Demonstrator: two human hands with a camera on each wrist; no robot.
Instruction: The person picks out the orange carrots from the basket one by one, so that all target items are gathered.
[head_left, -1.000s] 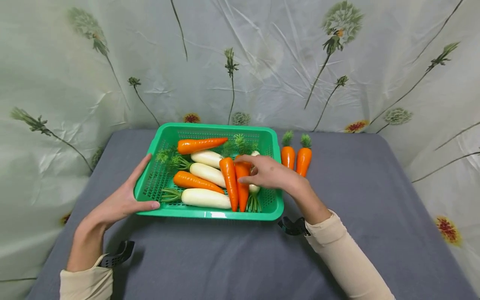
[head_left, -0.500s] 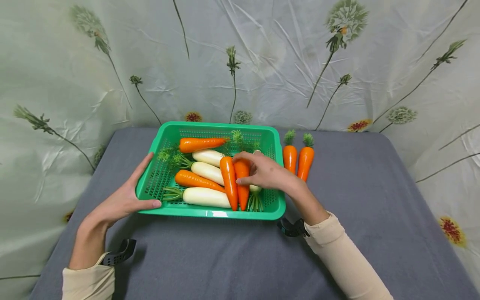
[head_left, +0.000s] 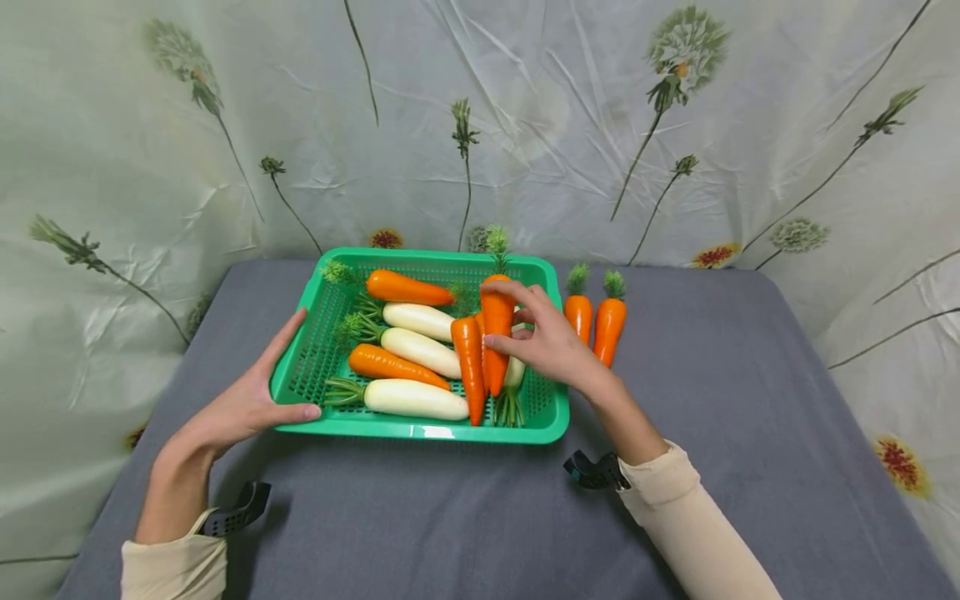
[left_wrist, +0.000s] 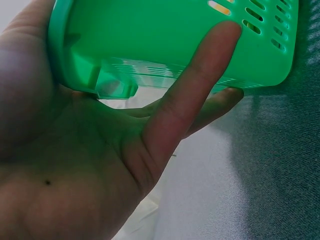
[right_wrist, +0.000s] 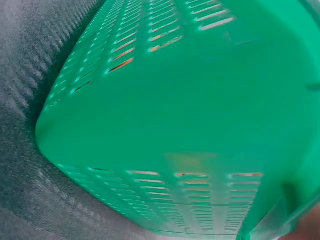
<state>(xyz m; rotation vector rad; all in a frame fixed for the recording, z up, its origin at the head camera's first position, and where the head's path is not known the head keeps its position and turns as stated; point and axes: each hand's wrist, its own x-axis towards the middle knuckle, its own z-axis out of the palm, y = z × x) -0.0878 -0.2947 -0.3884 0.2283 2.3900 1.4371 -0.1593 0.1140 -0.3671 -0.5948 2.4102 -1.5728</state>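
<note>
In the head view my right hand (head_left: 551, 333) pinches an orange carrot (head_left: 497, 312) between thumb and fingers, its leafy top toward the back. This carrot is raised over the right part of a green plastic basket (head_left: 420, 432). My left hand (head_left: 232, 408) holds the basket's left side, thumb over the front rim. In the left wrist view its fingers (left_wrist: 200, 75) lie along the outer wall. Beside the held carrot is another carrot (head_left: 468, 367); more orange shows between them. A white radish (head_left: 416, 398) lies at the basket's front, and one under the right hand is partly hidden.
More white radishes (head_left: 420, 350) and carrots (head_left: 397, 364) lie in the basket, one carrot (head_left: 408, 287) along its back. Two carrots (head_left: 611, 325) rest on the grey cloth (head_left: 712, 400) right of the basket. A flower-printed curtain (head_left: 540, 125) hangs behind.
My right hand has lifted the carrot up and toward the back of the basket. The back carrot and nearby ones shifted a little. My left hand keeps its place on the basket.
</note>
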